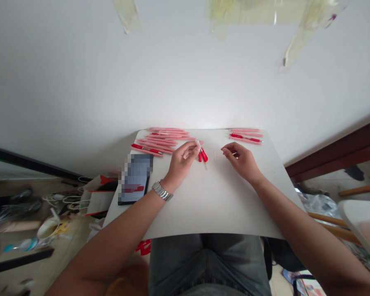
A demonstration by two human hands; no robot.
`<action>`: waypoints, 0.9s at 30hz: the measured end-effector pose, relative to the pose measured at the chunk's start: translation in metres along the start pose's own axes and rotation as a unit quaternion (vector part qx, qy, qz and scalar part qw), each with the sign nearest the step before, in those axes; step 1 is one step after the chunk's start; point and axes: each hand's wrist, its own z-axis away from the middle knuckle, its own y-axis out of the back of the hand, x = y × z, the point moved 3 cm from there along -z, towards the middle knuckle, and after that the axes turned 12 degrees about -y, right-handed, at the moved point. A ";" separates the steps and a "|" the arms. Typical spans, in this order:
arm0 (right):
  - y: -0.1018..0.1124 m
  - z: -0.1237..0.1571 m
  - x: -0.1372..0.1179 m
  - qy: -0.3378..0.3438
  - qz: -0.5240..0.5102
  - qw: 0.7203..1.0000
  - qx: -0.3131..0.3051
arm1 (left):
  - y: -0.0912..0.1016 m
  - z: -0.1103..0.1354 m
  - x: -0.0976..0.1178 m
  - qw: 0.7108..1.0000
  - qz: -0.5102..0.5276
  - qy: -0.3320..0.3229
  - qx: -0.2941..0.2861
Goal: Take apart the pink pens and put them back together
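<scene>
My left hand (184,155), a watch on its wrist, pinches a small clear plastic tube (198,143) between thumb and fingertips. Just right of its fingertips lie red pen parts (204,155), with a thin pale piece (206,166) sticking out below them. Farther right, my right hand (240,159) hovers over the table with thumb and forefinger pressed together; whatever they hold, if anything, is too small to make out. A faint clear piece (215,154) rests on the tabletop between both hands.
Pink pens (162,137) with a few red ones lie piled at the table's back left; a smaller group (246,135) is at the back right. A tablet-like device (135,179) lies by the left edge. The white table (209,205) meets a wall (185,82).
</scene>
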 end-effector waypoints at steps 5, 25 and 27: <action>-0.004 -0.001 0.003 0.036 0.039 0.999 -0.010 | 0.001 -0.001 0.002 1.000 -0.025 -0.010 -0.004; -0.033 0.018 -0.017 0.184 0.286 0.940 -0.031 | 0.004 -0.004 0.002 0.998 -0.030 -0.034 0.037; -0.040 0.022 -0.020 0.190 0.331 0.924 -0.031 | 0.004 -0.004 0.002 0.998 -0.032 -0.038 0.033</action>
